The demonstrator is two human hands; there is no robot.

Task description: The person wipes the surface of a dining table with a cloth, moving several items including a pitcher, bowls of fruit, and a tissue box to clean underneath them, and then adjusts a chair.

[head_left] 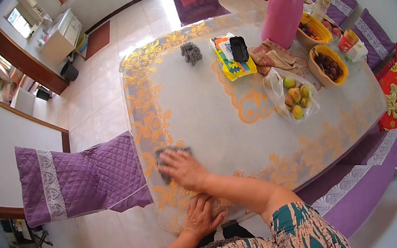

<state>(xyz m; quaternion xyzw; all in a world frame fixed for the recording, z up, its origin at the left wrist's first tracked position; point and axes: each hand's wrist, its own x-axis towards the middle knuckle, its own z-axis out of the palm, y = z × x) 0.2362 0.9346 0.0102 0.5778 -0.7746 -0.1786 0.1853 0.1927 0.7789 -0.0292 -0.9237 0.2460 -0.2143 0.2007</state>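
Note:
My right hand (183, 169) reaches across to the left side of the table and lies flat on a grey cloth (166, 174), fingers stretched out and slightly blurred. The cloth shows past the fingertips and along the hand's upper edge; the rest is hidden under the palm. Below it, my left hand (201, 218) rests at the near table edge, close to my right forearm. Its fingers are extended and I see nothing in them. Under both hands is the table (208, 122), covered by a clear sheet with a gold flower border.
Farther off are a shaggy grey clump (191, 53), a yellow wipes packet (235, 62) with a black case (238, 49) on it, and a pink thermos (284, 11). Bagged fruit (292, 94), a brown cloth (275, 56) and yellow baskets (339, 77) stand right. A purple-covered chair (83, 177) adjoins the left edge.

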